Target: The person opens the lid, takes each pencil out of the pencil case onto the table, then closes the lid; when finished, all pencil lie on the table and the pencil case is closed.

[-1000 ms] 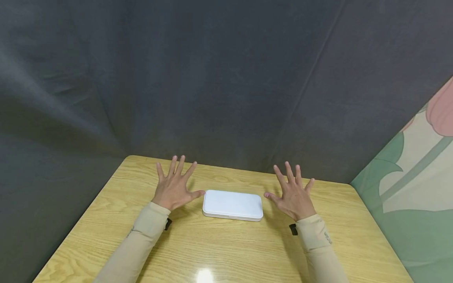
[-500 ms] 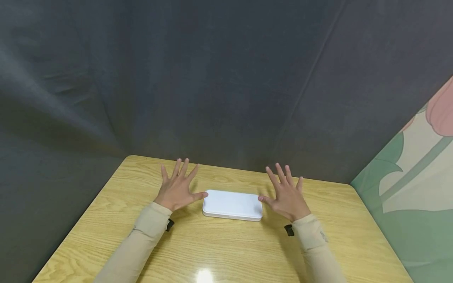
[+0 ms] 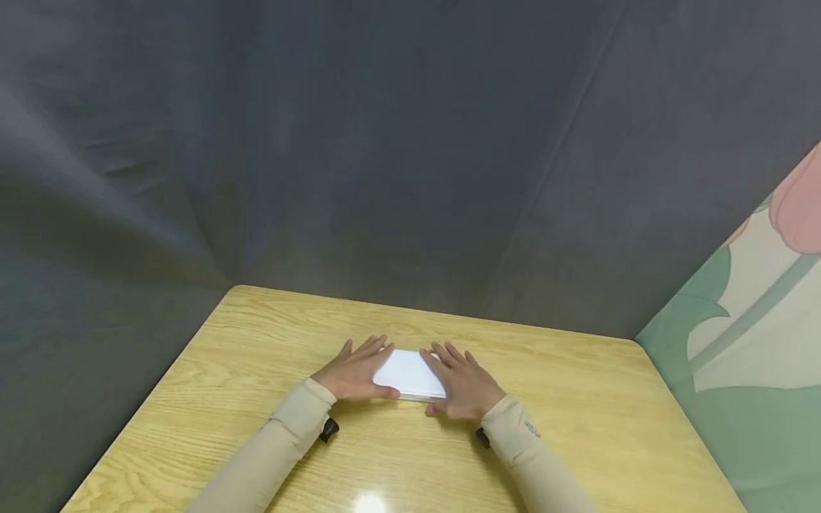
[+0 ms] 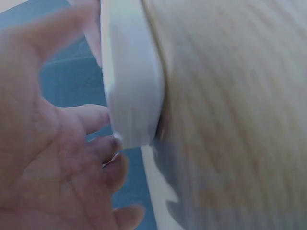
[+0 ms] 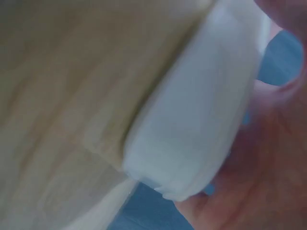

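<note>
A flat white case (image 3: 410, 374) with rounded corners lies on the wooden table, both ends covered in the head view. My left hand (image 3: 355, 374) is over its left end, fingers toward the far edge and thumb by the near edge. In the left wrist view, fingertips of that hand (image 4: 53, 153) meet the end of the case (image 4: 134, 76). Over the right end is my right hand (image 3: 463, 385), blurred, its thumb by the near edge. The right wrist view has this hand (image 5: 268, 163) close along the case (image 5: 192, 110); the exact contact is blurred.
The wood-grain table (image 3: 269, 335) extends around the case on all sides. A dark curtain (image 3: 398, 157) hangs behind and to the left. On the right is a flower-patterned panel (image 3: 757, 349). Both wrists bear small dark devices below beige sleeves.
Both hands have moved inward and toward the near edge, from widely spread beside the case to over its two ends. Their fingers have drawn closer together. The case has barely moved.
</note>
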`<state>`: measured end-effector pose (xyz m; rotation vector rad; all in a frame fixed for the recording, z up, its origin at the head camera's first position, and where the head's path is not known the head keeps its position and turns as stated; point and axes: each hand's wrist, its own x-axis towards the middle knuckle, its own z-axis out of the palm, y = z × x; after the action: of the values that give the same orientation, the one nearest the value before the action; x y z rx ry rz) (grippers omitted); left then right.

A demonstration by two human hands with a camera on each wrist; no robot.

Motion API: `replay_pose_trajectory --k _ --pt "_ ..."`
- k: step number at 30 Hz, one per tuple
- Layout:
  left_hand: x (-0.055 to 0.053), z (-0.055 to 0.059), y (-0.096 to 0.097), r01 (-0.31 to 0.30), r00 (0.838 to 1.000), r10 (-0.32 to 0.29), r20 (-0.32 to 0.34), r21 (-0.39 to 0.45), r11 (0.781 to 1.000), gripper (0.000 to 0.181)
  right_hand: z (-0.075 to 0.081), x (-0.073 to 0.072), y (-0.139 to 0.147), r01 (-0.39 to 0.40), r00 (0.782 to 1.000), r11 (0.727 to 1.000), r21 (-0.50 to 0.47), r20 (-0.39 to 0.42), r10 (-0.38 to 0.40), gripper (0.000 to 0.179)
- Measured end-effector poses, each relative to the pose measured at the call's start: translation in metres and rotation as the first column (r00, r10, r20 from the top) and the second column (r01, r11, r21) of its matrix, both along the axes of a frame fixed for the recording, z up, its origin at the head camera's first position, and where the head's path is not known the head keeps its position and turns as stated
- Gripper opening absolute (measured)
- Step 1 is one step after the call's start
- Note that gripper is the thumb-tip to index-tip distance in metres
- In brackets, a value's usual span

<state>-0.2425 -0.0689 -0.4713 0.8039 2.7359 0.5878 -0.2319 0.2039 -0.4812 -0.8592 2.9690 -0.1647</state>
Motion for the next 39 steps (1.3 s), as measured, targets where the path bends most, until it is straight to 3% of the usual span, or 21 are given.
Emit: replay_pose_trajectory --k 4,8,18,28,34,39 --pt "-0.002 -0.004 0.002 0.009 0.999 -0.011 0.052 0.031 0.999 0.097 -0.005 0.001 -0.007 0.037 0.997 0.999 0.028 -0.063 -0.035 0.097" --pt "-0.005 -0.007 0.003 -0.004 0.998 0.001 0.057 0.048 0.999 0.098 -0.006 0.004 -0.015 0.045 0.991 0.997 0.059 -0.128 -0.037 0.094" --pt "-0.007 -0.015 0.008 -0.081 0.996 0.077 0.036 0.114 0.990 0.104 0.008 0.007 -0.034 0.033 0.993 0.988 0.151 -0.118 -0.015 0.087" --pt "-0.009 -0.021 0.004 -0.047 0.998 0.052 -0.036 0.127 0.991 0.104 0.010 0.003 -0.041 0.036 0.990 0.982 0.188 -0.138 -0.009 0.089" --pt "-0.008 -0.017 -0.002 -0.034 0.999 0.039 -0.027 0.150 0.988 0.106 0.008 0.002 -0.046 0.036 0.975 0.976 0.213 -0.220 0.012 0.080" --pt "-0.009 -0.020 -0.003 -0.035 0.999 0.033 0.010 0.189 0.981 0.109 0.023 -0.003 -0.035 -0.043 0.993 0.989 0.139 -0.107 0.058 0.071"
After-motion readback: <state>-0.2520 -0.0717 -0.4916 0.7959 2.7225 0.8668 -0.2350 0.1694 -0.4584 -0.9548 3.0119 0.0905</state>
